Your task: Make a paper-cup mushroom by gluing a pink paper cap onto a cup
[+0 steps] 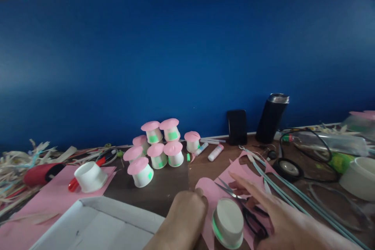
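Observation:
My left hand (183, 218) rests closed at the bottom centre, its thumb tip on a pink paper sheet (209, 191). Just to its right a white paper cup (228, 222) lies upside down on that sheet. My right hand (281, 222) is open, fingers stretched flat toward a pair of scissors (234, 194) lying on the pink paper. It holds nothing. Behind them stands a cluster of several white cups with pink tops and green patches (158, 150).
A white cup (89, 176) sits on pink paper at left by a red marker (73, 184). A white box lid (96, 222) lies at the bottom left. Glue sticks (215, 152), a phone (237, 127), a black flask (272, 118), cables and long green strips (281, 191) lie to the right.

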Motion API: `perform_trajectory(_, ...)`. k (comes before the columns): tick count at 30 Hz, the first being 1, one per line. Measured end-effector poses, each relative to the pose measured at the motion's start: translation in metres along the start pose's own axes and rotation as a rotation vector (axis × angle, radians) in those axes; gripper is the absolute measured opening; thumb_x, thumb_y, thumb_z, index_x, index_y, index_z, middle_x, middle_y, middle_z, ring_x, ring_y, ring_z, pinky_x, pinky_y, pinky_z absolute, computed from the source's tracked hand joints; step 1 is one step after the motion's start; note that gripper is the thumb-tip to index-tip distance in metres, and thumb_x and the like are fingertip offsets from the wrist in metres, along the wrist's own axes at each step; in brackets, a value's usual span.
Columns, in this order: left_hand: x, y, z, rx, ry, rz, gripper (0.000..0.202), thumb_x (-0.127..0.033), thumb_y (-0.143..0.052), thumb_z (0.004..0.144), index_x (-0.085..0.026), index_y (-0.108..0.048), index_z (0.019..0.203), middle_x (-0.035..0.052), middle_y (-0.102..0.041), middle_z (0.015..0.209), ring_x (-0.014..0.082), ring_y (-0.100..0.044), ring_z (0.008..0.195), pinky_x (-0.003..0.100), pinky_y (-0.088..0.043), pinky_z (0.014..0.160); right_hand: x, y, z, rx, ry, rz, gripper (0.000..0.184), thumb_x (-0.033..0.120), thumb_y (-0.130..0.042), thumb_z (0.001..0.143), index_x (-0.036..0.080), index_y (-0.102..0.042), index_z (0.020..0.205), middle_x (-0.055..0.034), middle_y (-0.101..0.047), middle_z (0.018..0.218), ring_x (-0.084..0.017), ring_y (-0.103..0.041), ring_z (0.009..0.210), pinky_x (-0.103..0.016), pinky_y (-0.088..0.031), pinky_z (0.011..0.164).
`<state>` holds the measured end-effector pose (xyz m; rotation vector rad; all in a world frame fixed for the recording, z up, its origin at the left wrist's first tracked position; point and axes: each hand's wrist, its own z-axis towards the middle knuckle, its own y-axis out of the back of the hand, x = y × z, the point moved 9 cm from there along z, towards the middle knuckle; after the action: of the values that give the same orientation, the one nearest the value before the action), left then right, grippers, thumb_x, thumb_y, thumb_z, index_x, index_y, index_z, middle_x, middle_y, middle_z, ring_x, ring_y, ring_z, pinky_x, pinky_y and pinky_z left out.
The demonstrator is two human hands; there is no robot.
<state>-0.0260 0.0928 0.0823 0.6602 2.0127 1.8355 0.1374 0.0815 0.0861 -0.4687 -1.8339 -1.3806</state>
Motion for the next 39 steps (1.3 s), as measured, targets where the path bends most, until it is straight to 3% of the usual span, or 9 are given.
perform_trajectory(3,-0.005,-0.006,0.002,0.021,-0.052,0.017,0.027,0.002,-0.048,0.081,-0.012,-0.070,0.087,0.0108,-0.073,0.085,0.0246,-0.071,0.073,0.029,-0.052,0.058,0.010,-0.011,0.003,0.038,-0.028,-0.145,0.112,0.032,-0.082,0.055,0.026,-0.027,0.152,-0.0103,-0.051,0.145,-0.037,-0.046,0.132,-0.045,-0.044,0.105)
perform_trajectory(7,-0.009,-0.009,0.001,0.033,-0.092,0.054,0.024,0.002,-0.051,0.082,-0.011,-0.070,0.088,0.0108,-0.073,0.085,0.0267,-0.071,0.074,0.033,-0.055,0.059,0.017,-0.028,0.012,0.061,-0.015,-0.236,0.107,0.035,-0.079,0.059,0.017,-0.029,0.152,-0.0139,-0.051,0.144,-0.038,-0.051,0.127,-0.045,-0.044,0.104)
perform_trajectory(14,-0.019,-0.015,0.002,0.032,-0.139,0.125,0.015,-0.002,-0.059,0.079,-0.011,-0.071,0.081,0.0103,-0.072,0.081,0.0248,-0.070,0.069,0.031,-0.054,0.056,0.013,-0.043,0.019,0.030,0.017,-0.182,0.106,0.016,-0.072,0.053,0.019,-0.030,0.151,-0.0096,-0.065,0.126,-0.031,-0.060,0.113,-0.038,-0.044,0.099)
perform_trajectory(19,-0.027,-0.019,0.003,0.001,-0.225,0.183,0.010,-0.006,-0.062,0.079,-0.013,-0.070,0.080,0.0093,-0.071,0.083,0.0225,-0.068,0.067,0.030,-0.051,0.051,0.008,-0.049,0.023,0.032,0.057,-0.209,0.109,0.014,-0.068,0.054,0.021,-0.023,0.153,-0.0132,-0.058,0.134,-0.034,-0.056,0.118,-0.041,-0.045,0.094)
perform_trajectory(24,-0.018,-0.010,0.001,-0.073,-0.244,0.239,0.010,-0.008,-0.061,0.083,-0.014,-0.068,0.080,0.0070,-0.069,0.080,0.0223,-0.066,0.068,0.031,-0.048,0.050,0.009,-0.048,0.024,0.047,0.041,-0.201,0.112,0.016,-0.072,0.051,0.015,-0.024,0.153,-0.0166,-0.055,0.137,-0.034,-0.050,0.125,-0.043,-0.038,0.102)
perform_trajectory(31,-0.022,-0.008,-0.004,-0.175,-0.333,0.275,0.009,-0.013,-0.066,0.082,-0.016,-0.063,0.074,0.0022,-0.066,0.077,0.0215,-0.063,0.070,0.032,-0.046,0.052,0.012,-0.045,0.020,0.040,0.045,-0.167,0.113,0.017,-0.070,0.051,0.017,-0.022,0.153,-0.0169,-0.050,0.143,-0.034,-0.046,0.129,-0.043,-0.035,0.105)
perform_trajectory(34,-0.014,0.000,-0.004,-0.250,-0.275,0.273,0.005,-0.014,-0.063,0.084,-0.018,-0.062,0.082,0.0014,-0.065,0.082,0.0211,-0.062,0.072,0.032,-0.047,0.054,0.014,-0.043,0.019,0.033,0.050,-0.144,0.112,0.018,-0.070,0.052,0.017,-0.023,0.153,-0.0162,-0.049,0.145,-0.033,-0.047,0.129,-0.041,-0.035,0.105)
perform_trajectory(39,0.021,0.039,-0.006,-0.426,0.008,0.247,0.014,-0.008,-0.050,0.090,-0.018,-0.059,0.088,0.0020,-0.062,0.084,0.0201,-0.061,0.075,0.031,-0.046,0.059,0.015,-0.040,0.019,0.000,0.027,-0.117,0.114,0.019,-0.075,0.050,0.020,-0.026,0.152,-0.0145,-0.056,0.137,-0.032,-0.051,0.122,-0.040,-0.038,0.101)
